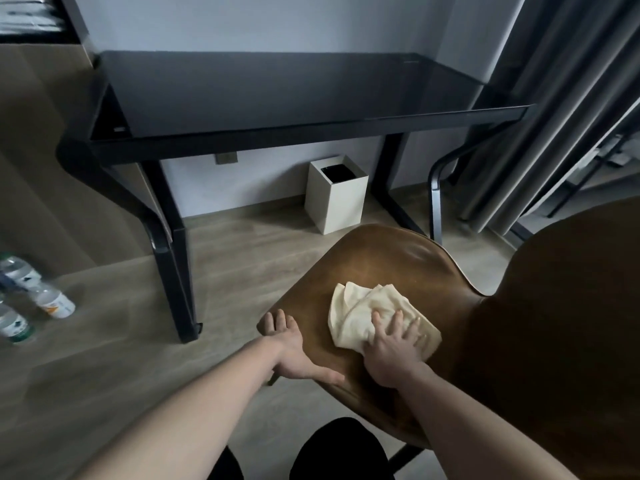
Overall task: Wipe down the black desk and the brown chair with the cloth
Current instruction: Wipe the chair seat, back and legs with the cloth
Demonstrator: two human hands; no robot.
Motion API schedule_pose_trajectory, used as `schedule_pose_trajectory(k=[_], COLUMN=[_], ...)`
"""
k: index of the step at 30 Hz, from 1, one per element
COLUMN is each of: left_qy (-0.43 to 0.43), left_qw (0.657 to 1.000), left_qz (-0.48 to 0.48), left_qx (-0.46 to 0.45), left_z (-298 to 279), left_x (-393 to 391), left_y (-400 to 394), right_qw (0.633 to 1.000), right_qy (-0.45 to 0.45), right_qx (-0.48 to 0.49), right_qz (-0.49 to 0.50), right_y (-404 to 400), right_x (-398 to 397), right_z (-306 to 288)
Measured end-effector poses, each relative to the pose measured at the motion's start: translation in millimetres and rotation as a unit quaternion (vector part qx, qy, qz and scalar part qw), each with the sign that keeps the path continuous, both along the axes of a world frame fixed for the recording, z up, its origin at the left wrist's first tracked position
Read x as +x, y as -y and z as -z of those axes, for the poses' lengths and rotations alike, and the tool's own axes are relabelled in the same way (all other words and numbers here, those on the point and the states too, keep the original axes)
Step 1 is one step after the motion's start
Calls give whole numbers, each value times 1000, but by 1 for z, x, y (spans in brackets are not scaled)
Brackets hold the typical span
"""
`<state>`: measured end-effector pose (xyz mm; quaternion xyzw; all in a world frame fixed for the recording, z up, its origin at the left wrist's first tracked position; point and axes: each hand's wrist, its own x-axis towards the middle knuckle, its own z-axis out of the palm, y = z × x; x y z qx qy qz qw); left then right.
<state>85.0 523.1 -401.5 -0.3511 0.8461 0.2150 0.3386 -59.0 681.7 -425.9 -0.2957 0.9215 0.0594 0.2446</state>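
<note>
Both hands work the brown chair [398, 268]: right hand [393, 353] presses spread fingers onto the cream cloth [360, 306] mid-seat, left hand [294, 351] grips the seat's left edge. Beyond the chair stands the black desk [277, 91]

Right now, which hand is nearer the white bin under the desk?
Left. The left hand grips the chair seat's front edge, bin side; the right hand presses the cloth farther back.

Both forearms are bare, no sleeves in view up to the frame edge. Left hand [292, 355] and right hand [394, 348]: no rings, no watch, no gloves seen. Nails short, w/o polish. At bottom, the legs [341, 452] are in black fabric, prob. trousers, plain.
</note>
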Motion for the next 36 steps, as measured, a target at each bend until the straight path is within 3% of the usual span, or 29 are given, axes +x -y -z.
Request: schedule_pose_trajectory(k=[11,17,20,26,31,36], left_qy=[-32,0,0,-27,-57,-89], left_qw=[999,1000,1000,999,998,995], left_qz=[-20,-2,-12,-25,-32,-34], left_qx=[33,28,29,12,-6,-11], left_z=[10,2,-3,-10,-4,5], left_x=[-4,-5,-2,4,11,10], left_y=[5,3,1,-7,-10,-4], right_qw=[987,997,998,999,991,978], right_qy=[-18,-19,-16,-20,30,19], right_qx=[-112,-78,-53,-11,-45,-79], right_qz=[110,11,9,43,126,189], right_y=[95,52,23,-24,-24,7], right_x=[-83,-73,-42,18,11,-8], right_z=[9,9,0,16,5,16])
